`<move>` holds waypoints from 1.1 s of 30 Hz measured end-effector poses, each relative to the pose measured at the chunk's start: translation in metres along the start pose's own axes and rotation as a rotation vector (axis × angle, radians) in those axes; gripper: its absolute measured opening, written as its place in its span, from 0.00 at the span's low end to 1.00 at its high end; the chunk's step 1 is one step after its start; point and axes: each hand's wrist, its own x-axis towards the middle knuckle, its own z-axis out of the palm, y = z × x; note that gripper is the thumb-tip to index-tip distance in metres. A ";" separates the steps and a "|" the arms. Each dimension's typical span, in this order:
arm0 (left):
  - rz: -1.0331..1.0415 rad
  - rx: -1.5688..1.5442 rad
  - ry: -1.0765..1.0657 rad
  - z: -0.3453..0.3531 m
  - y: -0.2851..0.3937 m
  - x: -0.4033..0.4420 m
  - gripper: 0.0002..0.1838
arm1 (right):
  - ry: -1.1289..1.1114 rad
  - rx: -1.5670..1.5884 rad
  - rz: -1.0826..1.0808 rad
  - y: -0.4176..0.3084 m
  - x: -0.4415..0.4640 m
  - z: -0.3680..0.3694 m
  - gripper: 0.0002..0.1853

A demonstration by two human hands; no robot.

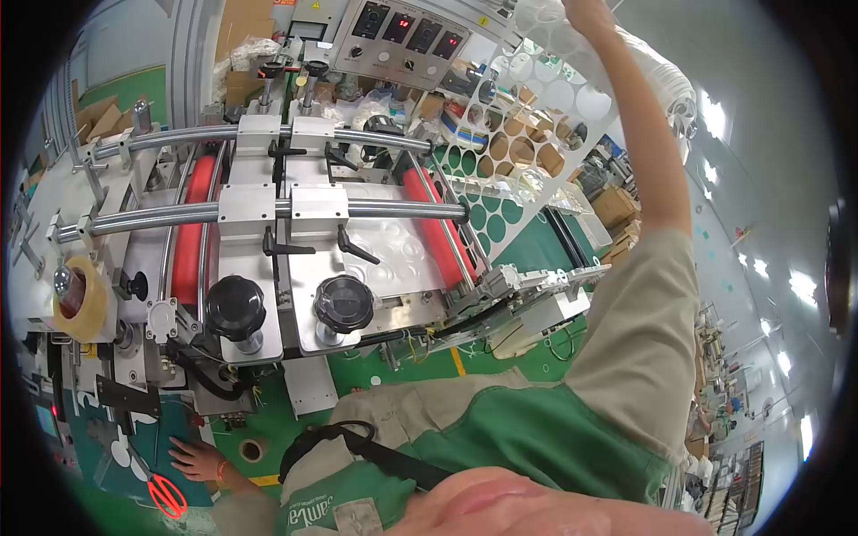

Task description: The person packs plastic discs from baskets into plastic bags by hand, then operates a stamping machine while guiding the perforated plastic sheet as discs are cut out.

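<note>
My right hand [585,12] is raised at the top edge of the view, its fingertips cut off. It appears to grip a translucent perforated film [572,76] with rows of round holes, which stretches up from the machine's outfeed end. Down at the lower left, my left hand [198,461] rests with fingers spread on a dark green mat [98,438]. Red-handled scissors [166,494] lie just below it on the mat, apart from the fingers. Small white discs [120,451] lie near the scissor blades.
A roller machine with red rollers [429,223], steel bars [402,209] and black knobs [343,304] fills the middle. Behind it stands a control panel [398,40] with red digits. A tape roll [82,299] sits at left. Cardboard boxes [615,205] are stacked at right.
</note>
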 end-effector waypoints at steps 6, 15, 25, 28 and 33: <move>-0.020 -0.021 -0.004 0.000 0.001 0.000 0.27 | 0.483 -0.436 -0.524 0.021 0.004 0.103 0.11; 0.003 0.032 0.012 0.001 0.000 0.000 0.27 | 0.542 0.321 -0.191 -0.015 -0.002 -0.016 0.09; 0.013 0.030 0.033 -0.005 0.000 0.001 0.27 | -1.044 0.651 -0.682 -0.095 -0.212 -0.134 0.04; 0.040 0.058 0.045 -0.001 0.002 -0.002 0.27 | -0.875 0.922 -0.589 -0.078 -0.262 -0.141 0.05; 0.050 0.069 0.031 -0.010 0.001 0.000 0.26 | -0.020 1.691 0.364 -0.024 -0.350 -0.084 0.11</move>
